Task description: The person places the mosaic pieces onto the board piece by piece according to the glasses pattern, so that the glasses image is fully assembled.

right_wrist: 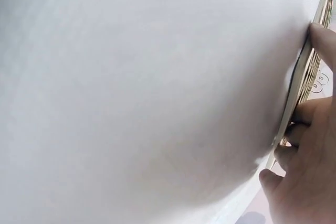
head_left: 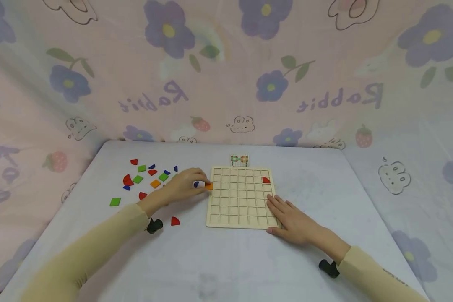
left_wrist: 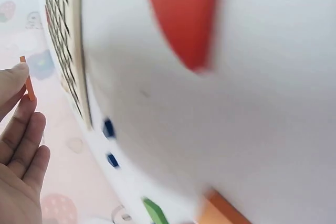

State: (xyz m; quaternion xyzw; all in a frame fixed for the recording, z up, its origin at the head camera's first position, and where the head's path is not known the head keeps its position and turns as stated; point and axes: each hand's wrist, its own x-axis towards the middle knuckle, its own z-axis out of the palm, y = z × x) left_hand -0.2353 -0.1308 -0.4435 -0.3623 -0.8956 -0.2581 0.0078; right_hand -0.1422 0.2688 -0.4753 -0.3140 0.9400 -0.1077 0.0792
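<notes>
A pale wooden grid board (head_left: pixel 238 198) lies flat on the table. My left hand (head_left: pixel 187 183) pinches an orange square tile (head_left: pixel 209 186) between thumb and fingertip, at the board's left edge in the head view. The left wrist view shows this orange tile (left_wrist: pixel 27 78) edge-on, the other fingers spread loosely below it. A red quarter-circle piece (head_left: pixel 266 180) sits in a cell near the board's upper right corner. My right hand (head_left: pixel 295 222) rests on the board's lower right edge, fingers extended over the cells and thumb by the bottom corner.
Loose red, green, blue and orange pieces (head_left: pixel 155 183) are scattered at the table's left. One red quarter-circle piece (head_left: pixel 175 221) lies nearer the front. A small pattern card (head_left: pixel 239 160) touches or nearly touches the board's far edge. Behind the table hangs a flowered cloth (head_left: pixel 226 84).
</notes>
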